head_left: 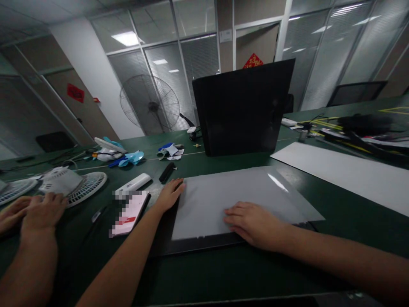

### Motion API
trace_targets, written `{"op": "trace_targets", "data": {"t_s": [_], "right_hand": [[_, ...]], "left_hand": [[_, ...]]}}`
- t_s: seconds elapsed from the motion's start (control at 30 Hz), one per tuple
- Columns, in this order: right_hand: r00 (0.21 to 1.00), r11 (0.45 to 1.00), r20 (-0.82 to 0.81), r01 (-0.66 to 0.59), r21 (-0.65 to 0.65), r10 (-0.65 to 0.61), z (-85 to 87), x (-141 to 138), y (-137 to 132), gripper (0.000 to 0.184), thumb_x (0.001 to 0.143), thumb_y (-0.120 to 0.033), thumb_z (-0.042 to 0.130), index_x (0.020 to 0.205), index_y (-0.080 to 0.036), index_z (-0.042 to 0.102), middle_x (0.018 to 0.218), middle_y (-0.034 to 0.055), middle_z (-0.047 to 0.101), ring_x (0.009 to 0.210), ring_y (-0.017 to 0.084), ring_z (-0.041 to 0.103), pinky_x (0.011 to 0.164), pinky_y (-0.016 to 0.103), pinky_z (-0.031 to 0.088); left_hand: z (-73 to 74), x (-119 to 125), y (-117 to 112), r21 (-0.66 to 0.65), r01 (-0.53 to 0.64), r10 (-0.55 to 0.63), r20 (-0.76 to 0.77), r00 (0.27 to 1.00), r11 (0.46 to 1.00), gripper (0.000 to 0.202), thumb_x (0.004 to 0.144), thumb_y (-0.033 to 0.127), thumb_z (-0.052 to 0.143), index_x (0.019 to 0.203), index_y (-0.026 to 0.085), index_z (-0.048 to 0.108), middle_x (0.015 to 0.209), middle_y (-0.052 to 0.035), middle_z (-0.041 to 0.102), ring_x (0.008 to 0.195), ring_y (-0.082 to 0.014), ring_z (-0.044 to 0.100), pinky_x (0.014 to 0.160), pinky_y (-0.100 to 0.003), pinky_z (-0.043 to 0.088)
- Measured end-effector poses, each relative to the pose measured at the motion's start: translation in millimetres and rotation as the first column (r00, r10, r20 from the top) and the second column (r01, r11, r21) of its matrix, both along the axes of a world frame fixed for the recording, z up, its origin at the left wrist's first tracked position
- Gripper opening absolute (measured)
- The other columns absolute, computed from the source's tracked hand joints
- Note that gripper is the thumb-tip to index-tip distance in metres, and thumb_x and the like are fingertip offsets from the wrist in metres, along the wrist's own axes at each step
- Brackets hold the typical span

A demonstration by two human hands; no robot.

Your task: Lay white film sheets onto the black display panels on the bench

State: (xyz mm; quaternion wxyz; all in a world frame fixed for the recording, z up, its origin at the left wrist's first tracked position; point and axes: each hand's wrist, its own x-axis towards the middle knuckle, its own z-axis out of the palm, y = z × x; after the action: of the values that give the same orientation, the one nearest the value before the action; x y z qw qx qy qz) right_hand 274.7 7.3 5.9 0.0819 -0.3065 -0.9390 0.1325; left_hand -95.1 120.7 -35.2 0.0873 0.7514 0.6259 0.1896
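A glossy, whitish translucent sheet point(211, 196) lies over a dark flat panel point(204, 244) on the green table. Part of the panel shows along the front and left sides. At the sheet's left edge rests my left hand point(169, 196), fingers stretched toward the far left corner. My right hand point(252, 224) lies across the sheet's front edge, fingers extended flat over its surface and pointing left. Neither hand appears to hold anything. Behind the sheet, a large black panel point(243, 111) stands upright, leaning slightly back.
A long white board point(345, 175) lies to the right. Left are a phone-like pink device point(132, 215), a white oblong device point(134, 183) and a small black object point(166, 172). Another person's hands point(41, 211) rest by a white fan point(86, 187). Blue gloves point(131, 158) lie behind.
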Motion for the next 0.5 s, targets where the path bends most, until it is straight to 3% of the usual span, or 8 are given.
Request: {"op": "trace_targets", "data": {"t_s": [0.13, 0.23, 0.37, 0.43, 0.5], "right_hand": [[0.970, 0.963, -0.134, -0.221, -0.154, 0.201, 5.4, 9.0, -6.6, 0.056, 0.101, -0.044, 0.058, 0.154, -0.027, 0.053, 0.158, 0.0073, 0.051, 0.141, 0.025, 0.052, 0.118, 0.046, 0.042], [0.963, 0.968, -0.189, -0.219, -0.122, 0.194, 5.4, 24.5, 10.3, 0.053, 0.102, -0.042, 0.057, 0.153, -0.028, 0.055, 0.159, 0.0075, 0.050, 0.143, 0.023, 0.051, 0.118, 0.044, 0.042], [0.988, 0.995, -0.152, 0.052, 0.086, -0.039, -3.0, 57.6, 59.7, 0.046, 0.101, -0.039, 0.056, 0.143, -0.024, 0.065, 0.150, 0.0105, 0.059, 0.139, 0.029, 0.054, 0.120, 0.052, 0.040], [0.970, 0.952, -0.088, 0.238, 0.194, -0.225, -8.3, 88.3, 91.2, 0.044, 0.101, -0.041, 0.054, 0.139, -0.024, 0.068, 0.149, 0.0089, 0.061, 0.139, 0.029, 0.054, 0.121, 0.050, 0.038], [0.898, 0.854, -0.032, 0.429, 0.294, -0.440, -14.4, 129.6, 120.8, 0.046, 0.101, -0.044, 0.052, 0.138, -0.023, 0.069, 0.148, 0.0097, 0.061, 0.139, 0.030, 0.053, 0.121, 0.049, 0.037]], "left_hand": [[-0.9, -8.4, -0.7, -0.038, 0.156, -0.159, -0.064, 0.985, 0.987, 0.089, 0.084, 0.073, 0.060, 0.155, 0.020, 0.049, 0.166, -0.0135, 0.042, 0.157, -0.0339, 0.031, 0.126, -0.054, 0.028], [-1.9, -11.8, -0.7, -0.038, 0.167, -0.168, -0.035, 0.985, 0.985, 0.093, 0.081, 0.074, 0.064, 0.155, 0.021, 0.048, 0.167, -0.0153, 0.040, 0.157, -0.0346, 0.032, 0.126, -0.054, 0.029], [-4.8, -12.7, 1.5, -0.055, 0.191, -0.192, -0.017, 0.981, 0.980, 0.085, 0.087, 0.071, 0.059, 0.154, 0.020, 0.050, 0.167, -0.0149, 0.040, 0.156, -0.0334, 0.034, 0.126, -0.053, 0.029], [-6.0, -12.3, 2.7, -0.063, 0.208, -0.211, -0.050, 0.976, 0.976, 0.078, 0.090, 0.067, 0.055, 0.154, 0.021, 0.050, 0.167, -0.0142, 0.040, 0.157, -0.0335, 0.032, 0.126, -0.054, 0.027], [-6.6, -11.6, 3.4, -0.070, 0.216, -0.222, -0.091, 0.971, 0.974, 0.074, 0.094, 0.061, 0.051, 0.158, 0.025, 0.045, 0.168, -0.0115, 0.039, 0.157, -0.0337, 0.030, 0.126, -0.057, 0.026]]}}
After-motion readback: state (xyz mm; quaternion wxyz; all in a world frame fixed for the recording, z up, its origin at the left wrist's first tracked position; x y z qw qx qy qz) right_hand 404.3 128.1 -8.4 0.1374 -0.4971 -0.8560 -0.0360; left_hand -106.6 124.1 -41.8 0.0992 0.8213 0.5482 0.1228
